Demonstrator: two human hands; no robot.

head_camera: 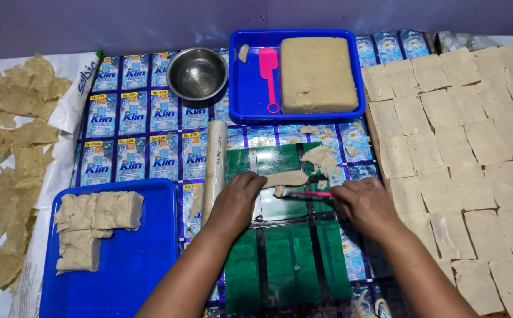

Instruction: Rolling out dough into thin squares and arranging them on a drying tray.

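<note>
Many flat dough squares [474,141] already lie side by side on the right of the frame, and that is the biggest part of the scene, so a lot of the work looks done. On the far left, thin dry crinkly sheets [9,153] are spread out too. At the top middle, a blue tray [250,94] holds a big dough block [317,73] that looks nearly whole, with a pink scraper [268,73] beside it, so much dough seems left to do. At the lower left, another blue tray [144,259] carries a small pile of folded dough pieces [94,221]. A steel bowl [197,73] sits at the upper middle, and a rolling pin [214,165] lies just left of the green mat [292,259] in the middle. On that mat lies the small dough strip [286,178]. The left hand [237,200] is curled and presses down on the left end of the strip, touching it. The right hand [367,203] is closed around a thin pink stick [309,193], and the stick's tip reaches just under the strip. Little dough scraps [322,158] lie above the strip, near it.
</note>
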